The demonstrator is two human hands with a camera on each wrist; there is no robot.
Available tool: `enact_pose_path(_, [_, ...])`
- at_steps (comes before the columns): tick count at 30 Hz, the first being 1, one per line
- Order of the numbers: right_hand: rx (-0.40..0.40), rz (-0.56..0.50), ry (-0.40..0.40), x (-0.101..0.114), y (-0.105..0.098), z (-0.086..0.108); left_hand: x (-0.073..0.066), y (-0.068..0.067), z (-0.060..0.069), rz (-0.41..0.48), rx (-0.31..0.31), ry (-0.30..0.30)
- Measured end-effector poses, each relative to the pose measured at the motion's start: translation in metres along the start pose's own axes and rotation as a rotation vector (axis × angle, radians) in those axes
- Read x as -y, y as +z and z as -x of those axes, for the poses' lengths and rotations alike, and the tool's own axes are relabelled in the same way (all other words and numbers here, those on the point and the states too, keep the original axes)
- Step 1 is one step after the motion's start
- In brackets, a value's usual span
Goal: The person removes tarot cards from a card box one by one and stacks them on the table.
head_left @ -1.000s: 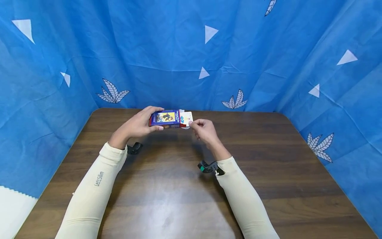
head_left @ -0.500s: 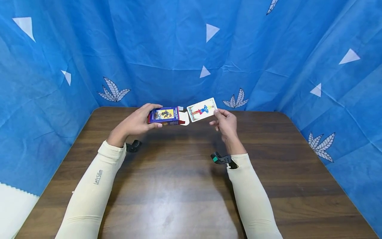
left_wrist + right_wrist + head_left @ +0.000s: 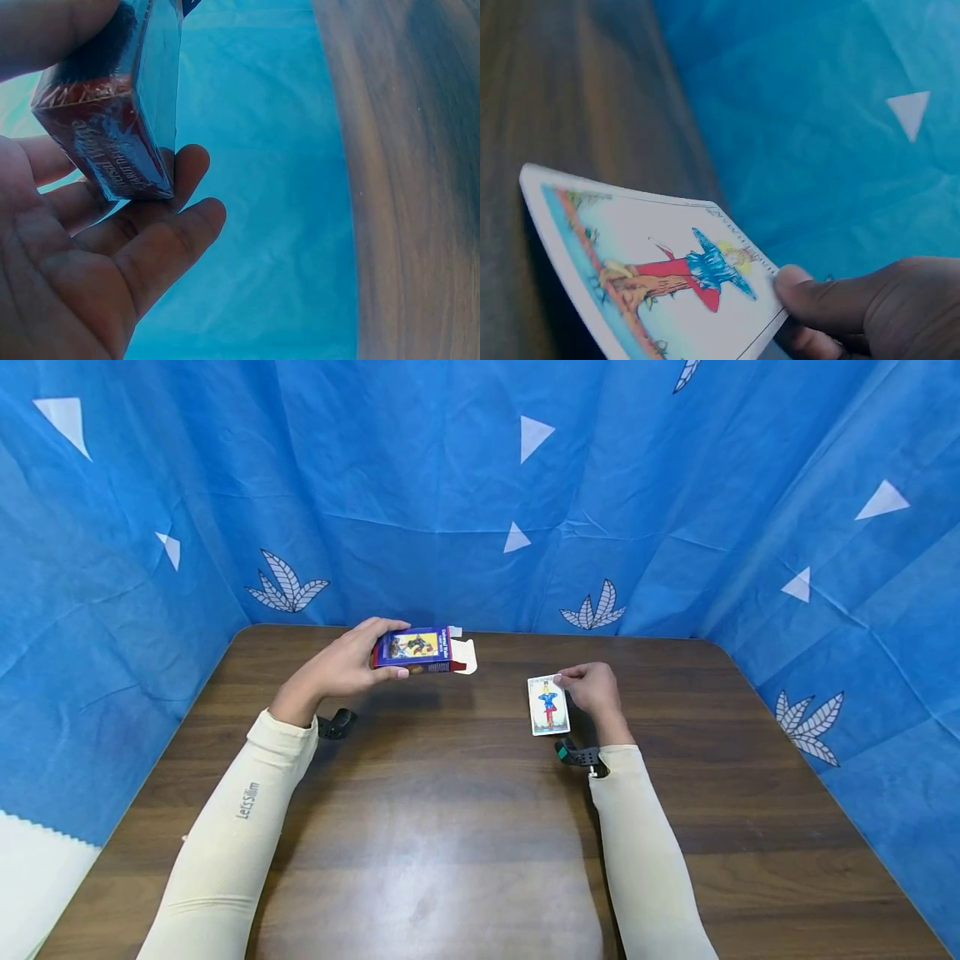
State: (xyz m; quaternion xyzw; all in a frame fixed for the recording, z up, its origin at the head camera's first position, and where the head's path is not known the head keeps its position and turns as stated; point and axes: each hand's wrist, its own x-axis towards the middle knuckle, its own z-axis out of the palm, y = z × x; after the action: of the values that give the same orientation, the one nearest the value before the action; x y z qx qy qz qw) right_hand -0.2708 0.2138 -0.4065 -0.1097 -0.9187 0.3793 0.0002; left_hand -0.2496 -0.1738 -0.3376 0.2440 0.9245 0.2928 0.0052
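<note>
We gripped the blue card box (image 3: 412,647) in our left hand (image 3: 345,662) near the far edge of the surface (image 3: 450,843), its white flap (image 3: 465,657) pointing toward the right edge. Closer to that right edge, our right hand (image 3: 595,691) pinched the picture card (image 3: 548,712) by a top corner, figure upward.

This is a curtained-off nook, apparently indoors; whether home or office cannot be told. Blue cloth (image 3: 390,460) with white triangles (image 3: 534,439) and leaves (image 3: 287,583) hangs behind the wooden table (image 3: 465,777) and along its 2 sides; pale glare (image 3: 420,897) lies on the table's near part.
</note>
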Motion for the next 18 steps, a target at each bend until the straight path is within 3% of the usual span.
enact_pose_path(7, [0.008, 0.161, -0.001, -0.012, 0.014, -0.003, -0.001, 0.0, 0.001, 0.008, 0.014, -0.02])
enact_pose_path(18, [-0.082, 0.109, -0.031, -0.015, 0.016, -0.002, 0.001, 0.004, 0.0, -0.004, 0.013, 0.026])
